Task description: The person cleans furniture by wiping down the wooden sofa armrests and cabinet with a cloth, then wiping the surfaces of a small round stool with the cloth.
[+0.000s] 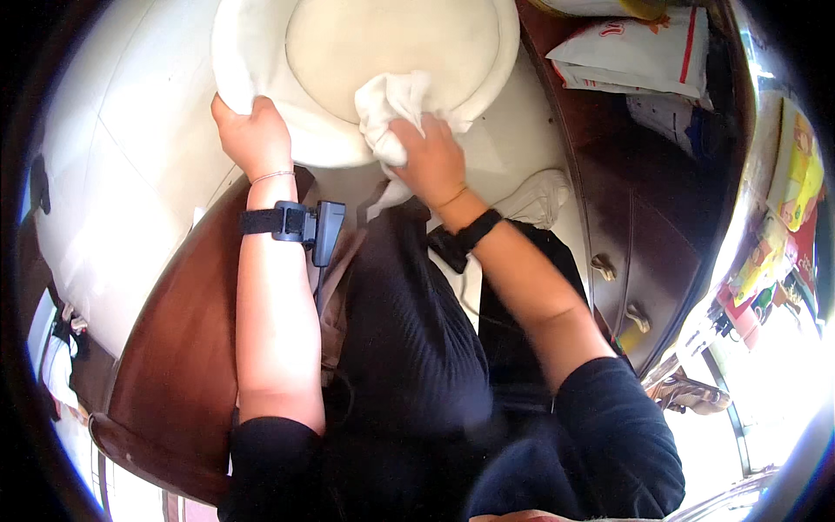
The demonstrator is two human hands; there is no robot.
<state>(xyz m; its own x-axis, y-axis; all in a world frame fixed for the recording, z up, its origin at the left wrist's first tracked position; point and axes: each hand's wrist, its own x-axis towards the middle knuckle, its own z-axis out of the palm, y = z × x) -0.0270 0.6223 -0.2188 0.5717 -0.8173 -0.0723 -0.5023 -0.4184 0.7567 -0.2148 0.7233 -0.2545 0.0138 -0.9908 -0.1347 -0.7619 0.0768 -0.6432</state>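
Note:
A round white object with a raised rim (326, 140) and a flat cream disc-like middle (391, 46) lies at the top centre, cut off by the picture's edge. My left hand (254, 134) grips its near left rim, with the thumb over the edge. Bunched in my right hand (430, 156) is a white cloth (385, 111), which rests against the near right part of the rim. A loose end of the cloth hangs down towards my knee. The right hand is slightly blurred.
A dark brown wooden cabinet (659, 222) with metal handles stands to the right, with white packages (633, 52) on its open shelf. A curved reddish-brown wooden piece (182, 326) is at my left. Pale tiled floor (143, 111) lies beyond. My foot in a light sock (541, 196) is near the cabinet.

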